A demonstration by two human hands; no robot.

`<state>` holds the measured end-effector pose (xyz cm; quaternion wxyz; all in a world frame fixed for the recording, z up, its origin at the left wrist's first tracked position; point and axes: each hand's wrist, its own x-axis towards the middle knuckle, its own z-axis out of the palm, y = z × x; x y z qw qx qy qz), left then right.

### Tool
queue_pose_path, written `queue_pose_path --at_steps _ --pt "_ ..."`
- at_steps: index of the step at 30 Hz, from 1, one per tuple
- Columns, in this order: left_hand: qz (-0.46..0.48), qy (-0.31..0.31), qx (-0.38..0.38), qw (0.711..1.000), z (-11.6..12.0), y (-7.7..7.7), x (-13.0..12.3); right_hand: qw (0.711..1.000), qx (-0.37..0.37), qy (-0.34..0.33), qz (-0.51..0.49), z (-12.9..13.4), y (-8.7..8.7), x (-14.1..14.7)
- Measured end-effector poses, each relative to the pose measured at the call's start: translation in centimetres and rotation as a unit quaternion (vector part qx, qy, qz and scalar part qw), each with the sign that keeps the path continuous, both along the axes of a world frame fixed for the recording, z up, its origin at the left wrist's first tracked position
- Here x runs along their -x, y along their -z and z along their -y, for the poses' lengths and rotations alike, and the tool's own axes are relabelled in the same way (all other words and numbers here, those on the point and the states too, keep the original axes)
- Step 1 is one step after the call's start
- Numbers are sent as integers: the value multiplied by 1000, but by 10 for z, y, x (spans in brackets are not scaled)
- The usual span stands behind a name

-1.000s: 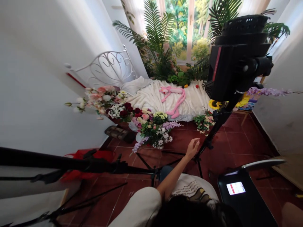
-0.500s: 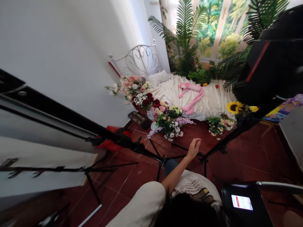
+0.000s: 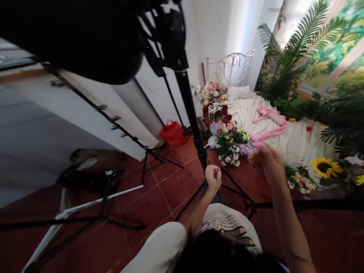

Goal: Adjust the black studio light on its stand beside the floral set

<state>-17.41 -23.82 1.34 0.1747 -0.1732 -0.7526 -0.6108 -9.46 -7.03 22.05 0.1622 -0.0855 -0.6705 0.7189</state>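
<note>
My left hand (image 3: 214,177) is raised in front of my shirt, its fingers curled, close beside the lower part of a black light stand (image 3: 191,110). Whether it touches the pole or holds anything small is hard to tell. Farther right and higher, my right hand (image 3: 265,157) is lifted with bent, slightly blurred fingers that are apart, and nothing shows in it. Behind it lie a pink plush toy (image 3: 274,117) on a white-draped bed (image 3: 301,146) and bunches of artificial flowers (image 3: 227,129).
A large black lamp housing (image 3: 85,38) hangs at the upper left. Tripod legs (image 3: 236,184) spread over the red tiled floor (image 3: 159,193). A red bag (image 3: 174,132), a clip-bearing backdrop stand (image 3: 113,123), sunflowers (image 3: 325,167) and palm leaves (image 3: 295,49) stand around.
The view has swung left, bringing the lamp housing and stand pole into the upper left. My right hand has come into view, and the fingers of my left hand have curled in.
</note>
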Motion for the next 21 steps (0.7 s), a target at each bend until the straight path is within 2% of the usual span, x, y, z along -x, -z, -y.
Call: queue_pose_path --at_steps 1,3,5,7,9,13,16,21 --pt "4 -73 -25 997 9 -3 5 1000 -21 14 3 5 7 22" --pt "14 -188 -61 980 23 -10 17 997 -45 -31 56 16 28 68" --pt "19 -216 -63 974 33 -18 31 985 -64 -88 133 27 51 109" --pt "26 -163 -47 985 38 -24 47 962 -93 -142 214 36 71 141" --pt "41 -89 -40 994 40 -28 62 936 -101 -199 273 41 84 164" --pt "92 11 -39 995 35 -27 82 899 -56 -292 322 38 91 195" --pt "111 29 -40 993 31 -25 87 881 -26 -332 337 29 94 210" --pt "98 -2 -72 993 23 -21 88 870 -25 -366 329 17 100 224"
